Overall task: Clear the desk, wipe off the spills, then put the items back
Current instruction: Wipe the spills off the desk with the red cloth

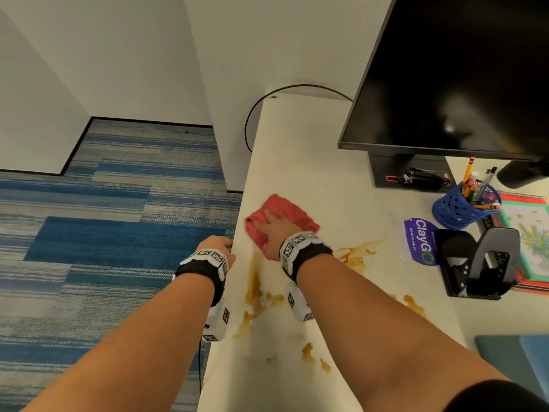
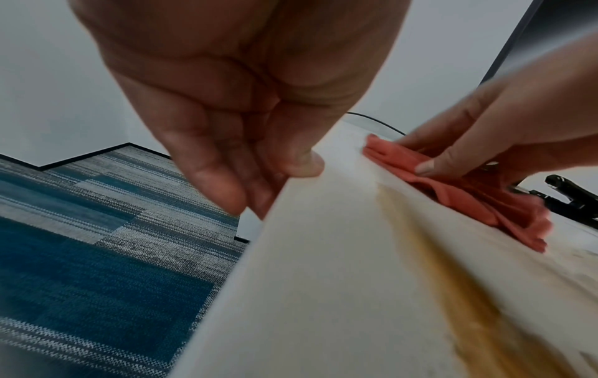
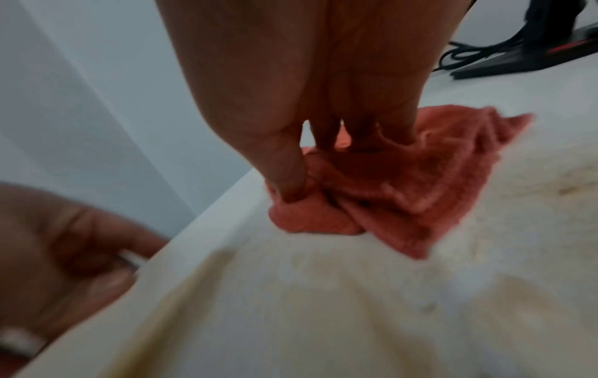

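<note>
Our left hand [image 1: 218, 246] gripped the tabletop [image 1: 300, 162] edge, fingers seemingly curled under it. Beside it, our right hand [image 1: 274, 230] pressed flat-fingered on the red cloth [image 1: 292, 211], with brown spills [image 1: 254, 288] nearer us.

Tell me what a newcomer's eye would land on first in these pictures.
First the red cloth, pressed flat under the right hand near the desk's left edge. Next the brown spill, smeared and dotted along the desk nearer the person than the cloth. The left hand grips the desk's left edge, and a black monitor looms at the back right.
</note>
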